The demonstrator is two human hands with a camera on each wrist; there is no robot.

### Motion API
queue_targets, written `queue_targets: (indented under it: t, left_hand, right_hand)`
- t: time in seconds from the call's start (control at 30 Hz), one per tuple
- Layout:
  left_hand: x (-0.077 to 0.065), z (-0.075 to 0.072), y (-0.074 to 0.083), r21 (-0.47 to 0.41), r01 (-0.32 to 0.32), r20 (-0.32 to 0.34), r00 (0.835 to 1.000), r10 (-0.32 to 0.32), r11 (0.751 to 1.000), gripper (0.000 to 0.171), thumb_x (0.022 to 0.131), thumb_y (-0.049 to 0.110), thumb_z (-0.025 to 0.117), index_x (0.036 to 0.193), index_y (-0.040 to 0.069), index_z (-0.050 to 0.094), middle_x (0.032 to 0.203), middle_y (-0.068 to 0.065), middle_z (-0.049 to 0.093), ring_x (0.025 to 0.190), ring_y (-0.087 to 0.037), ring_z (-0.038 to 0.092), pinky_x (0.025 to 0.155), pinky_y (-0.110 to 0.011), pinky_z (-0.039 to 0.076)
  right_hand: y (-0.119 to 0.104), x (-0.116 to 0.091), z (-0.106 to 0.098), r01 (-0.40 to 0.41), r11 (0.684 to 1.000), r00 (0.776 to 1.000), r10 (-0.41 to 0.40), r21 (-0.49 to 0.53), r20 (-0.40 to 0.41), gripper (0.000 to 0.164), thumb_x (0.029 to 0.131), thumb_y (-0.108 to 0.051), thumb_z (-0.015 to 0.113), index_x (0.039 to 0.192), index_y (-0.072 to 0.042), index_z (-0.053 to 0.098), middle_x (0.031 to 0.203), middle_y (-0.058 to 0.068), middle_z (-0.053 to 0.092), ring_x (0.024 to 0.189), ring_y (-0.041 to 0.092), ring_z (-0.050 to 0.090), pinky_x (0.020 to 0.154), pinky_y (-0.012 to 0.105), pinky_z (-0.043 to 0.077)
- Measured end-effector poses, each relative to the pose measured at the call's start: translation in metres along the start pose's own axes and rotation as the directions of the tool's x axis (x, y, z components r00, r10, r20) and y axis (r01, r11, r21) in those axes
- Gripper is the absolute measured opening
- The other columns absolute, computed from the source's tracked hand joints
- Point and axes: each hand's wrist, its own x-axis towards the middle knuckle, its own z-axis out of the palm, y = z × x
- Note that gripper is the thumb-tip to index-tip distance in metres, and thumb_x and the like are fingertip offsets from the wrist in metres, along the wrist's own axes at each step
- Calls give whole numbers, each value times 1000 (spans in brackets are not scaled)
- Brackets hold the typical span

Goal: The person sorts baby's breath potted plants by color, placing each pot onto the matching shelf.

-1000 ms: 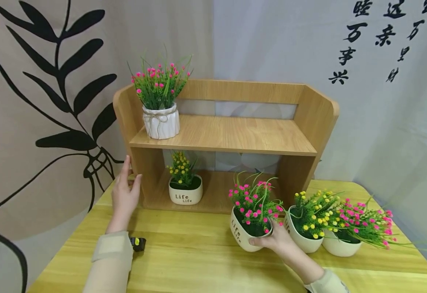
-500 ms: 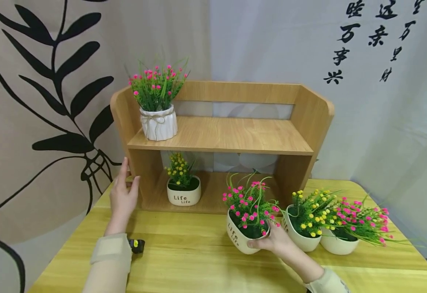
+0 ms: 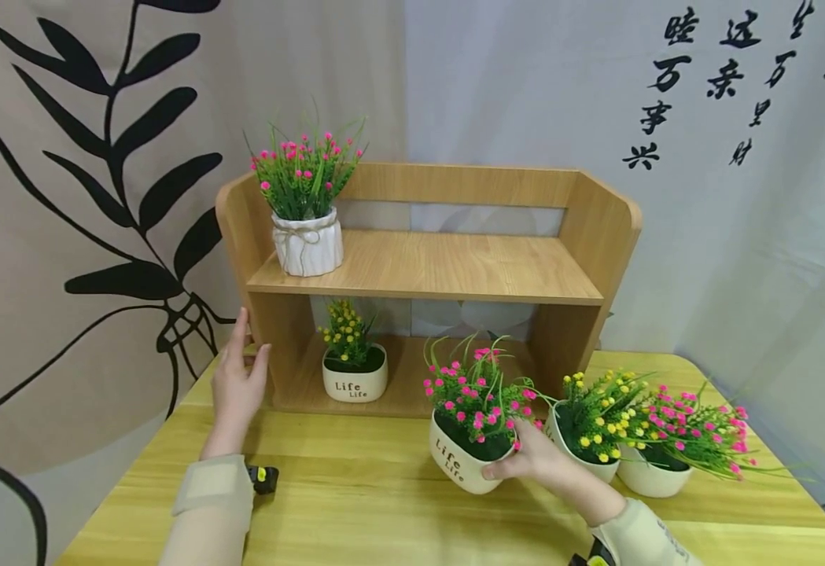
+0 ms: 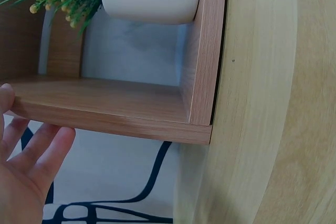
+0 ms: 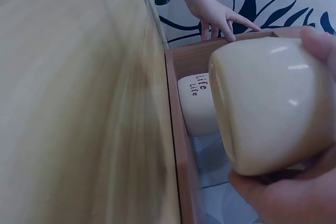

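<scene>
My right hand (image 3: 535, 456) grips a white oval flowerpot (image 3: 462, 464) marked "Life", with pink flowers, tilted to the left in front of the shelf. Seen by the right wrist camera, thumb and fingers hold the pot (image 5: 278, 103) from both sides, its base facing the lens. My left hand (image 3: 237, 385) touches the left side panel of the wooden two-tier shelf (image 3: 426, 291), fingers fairly straight. In the left wrist view the fingertips (image 4: 63, 137) lie at the panel's outer side and the thumb is by its front edge. A yellow-flowered pot (image 3: 355, 377) stands on the lower tier.
A white ribbed pot (image 3: 308, 245) with pink flowers stands at the left of the upper tier. To the right on the table (image 3: 355, 503) are another yellow-flowered pot (image 3: 592, 464) and a pink-flowered pot (image 3: 656, 475). A printed curtain (image 3: 511, 79) hangs behind.
My right hand has carried the pink-flowered pot slightly to the left, away from the pots on the right. The left hand keeps its place on the shelf's side; the head view shifts a little.
</scene>
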Motion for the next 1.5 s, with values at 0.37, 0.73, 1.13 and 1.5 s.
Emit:
queue_targets:
  t: [0.37, 0.73, 1.13, 1.5]
  left_hand:
    - [0, 1, 3, -6, 9, 9, 1000, -9, 1000, 75, 96, 4, 59, 155, 32, 23, 128, -27, 52, 88, -44, 62, 72, -56, 53]
    - [-3, -2, -2, 8, -1, 6, 1000, 1, 1000, 74, 95, 4, 60, 155, 30, 24, 126, -27, 53, 85, -45, 63, 71, -56, 53]
    - [-2, 4, 2, -2, -6, 19, 1000, 6, 1000, 73, 95, 6, 60, 154, 30, 24, 123, -27, 54, 84, -45, 63, 71, -55, 53]
    - [-1, 1, -1, -7, -33, -14, 999, 33, 999, 74, 94, 4, 61, 154, 30, 26, 123, -26, 55, 83, -45, 63, 70, -56, 53]
  right_hand:
    - [-17, 5, -8, -41, 999, 994, 44, -30, 96, 80, 64, -22, 86, 130, 8, 51, 111, 16, 67, 107, 33, 59, 96, 54, 43]
    - [-28, 11, -25, 128, 981, 944, -165, 145, 287, 61, 72, -17, 77, 128, 0, 58, 114, 9, 68, 108, 26, 61, 99, 41, 42]
    - [-42, 18, -53, 138, 927, 905, -261, 349, 335, 61, 76, -9, 78, 132, 0, 55, 121, 13, 65, 112, 27, 61, 100, 33, 44]
    - [-65, 26, -76, 67, 979, 918, -136, 194, 371, 54, 78, -19, 77, 121, 9, 60, 103, 20, 70, 103, 30, 66, 95, 33, 41]
